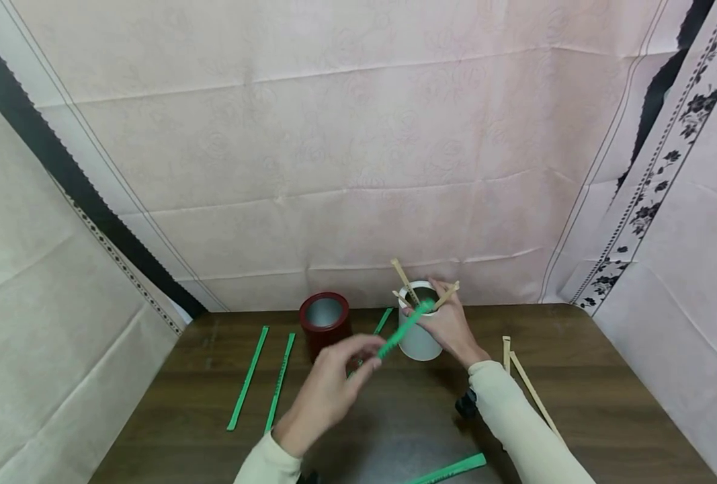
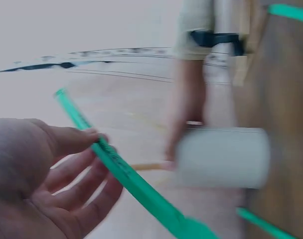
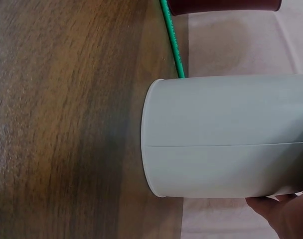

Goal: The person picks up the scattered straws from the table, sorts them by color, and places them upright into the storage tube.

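My left hand [image 1: 336,380] pinches a long, slim green stick [image 1: 405,329] with dark print, between thumb and fingers. In the left wrist view the green stick [image 2: 126,174] slants down across the fingers. Its far end overlaps the mouth of a white canister [image 1: 420,341] in the head view. My right hand [image 1: 451,326] grips that canister near the rim, from its right side. Several beige sticks [image 1: 404,279] poke out of the top. The right wrist view shows the white canister wall [image 3: 226,134] close up, with part of the right hand [image 3: 286,214] against it.
A dark red canister [image 1: 326,323] stands left of the white one. Green sticks [image 1: 249,376] lie on the wooden table [image 1: 213,376] at the left, behind the left hand, and at the front edge [image 1: 449,469]. Beige sticks [image 1: 530,386] lie by the right forearm. Pale cloth [image 1: 334,154] hangs behind.
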Tool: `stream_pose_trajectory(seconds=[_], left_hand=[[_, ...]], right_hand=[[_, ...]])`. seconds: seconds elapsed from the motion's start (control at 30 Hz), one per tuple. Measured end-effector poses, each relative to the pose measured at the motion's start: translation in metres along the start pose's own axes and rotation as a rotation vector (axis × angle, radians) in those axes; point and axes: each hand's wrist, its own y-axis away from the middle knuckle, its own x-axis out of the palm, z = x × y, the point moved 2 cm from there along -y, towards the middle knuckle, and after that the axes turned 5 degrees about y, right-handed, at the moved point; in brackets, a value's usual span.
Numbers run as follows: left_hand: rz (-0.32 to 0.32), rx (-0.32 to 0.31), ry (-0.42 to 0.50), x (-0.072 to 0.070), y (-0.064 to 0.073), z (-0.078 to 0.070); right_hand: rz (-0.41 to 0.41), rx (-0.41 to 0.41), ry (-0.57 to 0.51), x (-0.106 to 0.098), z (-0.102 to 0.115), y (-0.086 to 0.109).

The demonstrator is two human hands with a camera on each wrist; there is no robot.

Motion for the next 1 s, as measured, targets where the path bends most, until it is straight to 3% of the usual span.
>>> stream_pose_trajectory(seconds=[0.17, 0.27, 0.37, 0.5, 0.7, 0.8, 1.0], left_hand=[[-0.187, 0.189, 0.08, -0.019, -0.045, -0.037], [-0.248, 0.237, 0.134, -0.021, -0.074, -0.051], [-0.266, 0.24, 0.152, -0.014, -0.105, -0.056], [-0.239, 0.173, 0.11, 0.004, -0.141, -0.048], [-0.127, 0.048, 0.039, 0.028, -0.183, -0.018], [-0.065, -0.031, 0.06, 0.034, -0.194, 0.004], [0.051, -0.234, 0.235, 0.042, -0.197, 0.045]], right_hand=[[-0.006, -0.005, -0.031, 0.0, 0.0, 0.0], [-0.011, -0.006, -0.047, 0.0, 0.002, 0.0], [-0.01, -0.013, -0.051, 0.0, 0.002, 0.001], [-0.003, -0.024, -0.062, 0.001, 0.003, 0.003], [-0.033, -0.019, -0.054, 0.001, 0.0, 0.002], [-0.046, -0.032, -0.054, 0.003, 0.0, 0.002], [-0.053, -0.029, -0.028, 0.004, 0.0, 0.003]])
